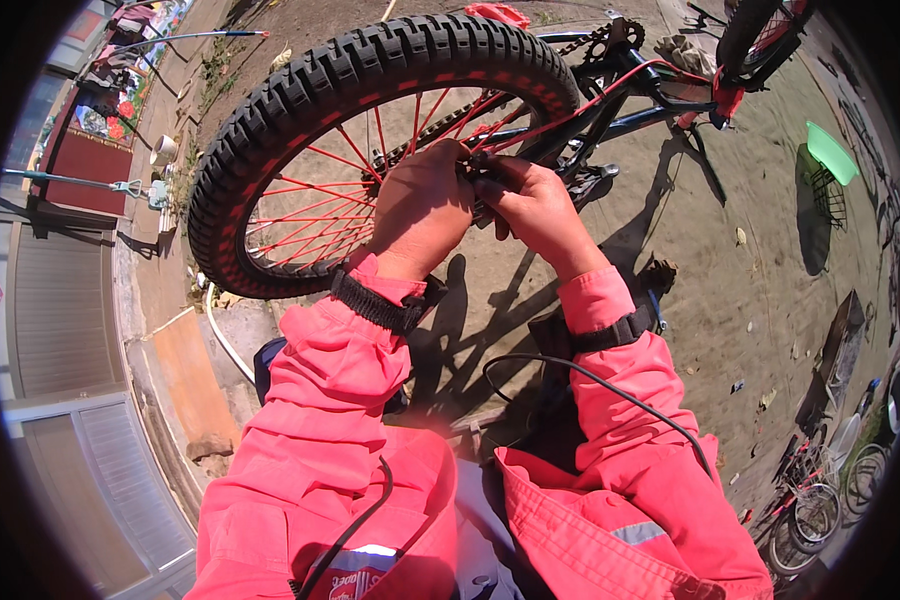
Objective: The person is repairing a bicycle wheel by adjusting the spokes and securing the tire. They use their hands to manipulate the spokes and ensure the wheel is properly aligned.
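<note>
A bicycle wheel with red spokes [315, 190] and a knobby black tyre [270, 110] stands tilted in front of me, joined to a dark bicycle frame [610, 115]. My left hand [425, 205] reaches across the spokes to the hub area, its fingers bent and closed around a part they cover. Close beside it, my right hand [535, 205] pinches at the same spot, thumb and fingertips against a small dark part I cannot make out. The fingertips of both hands almost meet. Behind them runs the chain [440, 125] toward the toothed chainring [625, 35].
Another wheel [755, 40] is at the far right end of the bicycle. Farther right lies a light green basin [830, 152] beside a black wire basket [828, 195]. Several bicycles [810, 510] stand at the lower right. A board [192, 375] leans by the left wall.
</note>
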Tool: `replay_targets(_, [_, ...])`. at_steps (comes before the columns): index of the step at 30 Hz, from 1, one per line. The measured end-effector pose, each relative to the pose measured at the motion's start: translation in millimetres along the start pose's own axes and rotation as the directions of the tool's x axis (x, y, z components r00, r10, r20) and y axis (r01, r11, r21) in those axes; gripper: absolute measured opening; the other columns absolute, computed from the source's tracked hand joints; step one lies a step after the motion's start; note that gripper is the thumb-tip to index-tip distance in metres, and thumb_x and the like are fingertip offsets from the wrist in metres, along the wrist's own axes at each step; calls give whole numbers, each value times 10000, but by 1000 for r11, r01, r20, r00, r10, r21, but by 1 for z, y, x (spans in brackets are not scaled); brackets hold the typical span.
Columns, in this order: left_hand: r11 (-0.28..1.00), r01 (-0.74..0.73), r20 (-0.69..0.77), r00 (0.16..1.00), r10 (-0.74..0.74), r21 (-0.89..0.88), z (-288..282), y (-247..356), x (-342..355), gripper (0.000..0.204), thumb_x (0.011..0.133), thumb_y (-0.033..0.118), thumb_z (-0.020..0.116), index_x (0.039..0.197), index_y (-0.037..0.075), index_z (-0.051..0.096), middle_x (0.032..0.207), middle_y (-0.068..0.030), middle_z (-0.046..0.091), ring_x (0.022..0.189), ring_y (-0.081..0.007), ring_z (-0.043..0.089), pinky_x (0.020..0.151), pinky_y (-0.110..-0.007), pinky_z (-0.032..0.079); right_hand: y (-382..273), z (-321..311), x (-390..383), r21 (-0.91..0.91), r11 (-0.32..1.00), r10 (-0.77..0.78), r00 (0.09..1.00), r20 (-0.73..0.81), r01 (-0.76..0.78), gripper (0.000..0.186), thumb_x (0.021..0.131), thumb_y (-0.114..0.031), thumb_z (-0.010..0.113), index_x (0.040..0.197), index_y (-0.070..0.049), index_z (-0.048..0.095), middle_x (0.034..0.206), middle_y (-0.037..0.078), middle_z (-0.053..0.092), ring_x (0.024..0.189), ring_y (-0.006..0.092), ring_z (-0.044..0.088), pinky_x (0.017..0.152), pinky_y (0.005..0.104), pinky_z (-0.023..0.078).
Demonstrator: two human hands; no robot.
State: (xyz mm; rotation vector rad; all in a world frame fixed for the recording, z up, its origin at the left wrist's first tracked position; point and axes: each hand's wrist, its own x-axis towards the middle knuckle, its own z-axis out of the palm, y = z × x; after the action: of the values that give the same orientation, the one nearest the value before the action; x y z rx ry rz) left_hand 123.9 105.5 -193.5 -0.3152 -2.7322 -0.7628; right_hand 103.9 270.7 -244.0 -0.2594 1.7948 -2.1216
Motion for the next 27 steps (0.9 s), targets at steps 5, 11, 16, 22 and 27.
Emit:
replay_targets(5, [1000,-11,11,1000,11,-4,3,-3,-4,144,892,70,616,1027,22,624,865,-200,706,825,-397,701,739,-478,559,-5,3,3,-44,998,36,999,15,-35,290,978,-96,643,1251,-27,711,810,10,693,597,63,570,530,252,492])
replay_targets(11, [991,-123,-17,992,124,51,3,-9,-8,114,895,72,610,992,43,556,797,-193,636,768,-396,661,668,-485,532,-7,-2,1,-49,998,42,999,-30,-43,251,1019,-93,641,1243,9,688,901,12,712,655,57,584,531,239,498])
replay_targets(16, [996,-82,-27,996,81,-39,-2,-8,-9,155,903,70,603,1050,40,562,792,-197,647,764,-400,664,675,-490,528,-3,-2,2,-34,999,36,998,-46,-38,236,1004,-95,665,1217,-1,704,815,-3,675,650,57,580,523,246,489])
replay_targets(22, [990,7,3,1000,-7,-142,-8,-6,-11,270,904,57,612,1172,28,605,955,-190,727,877,-387,709,777,-473,552,1,-4,3,17,999,43,998,-41,-42,211,1008,-103,687,1195,-7,706,849,-2,682,645,52,576,510,238,495])
replay_targets(27, [979,64,32,998,-59,-194,-10,-5,-14,288,910,40,632,1197,32,605,1040,-148,753,911,-351,733,795,-425,570,-2,-2,0,75,995,72,996,-48,-68,195,1014,-95,684,1188,-11,707,876,-6,686,642,45,571,511,232,497])
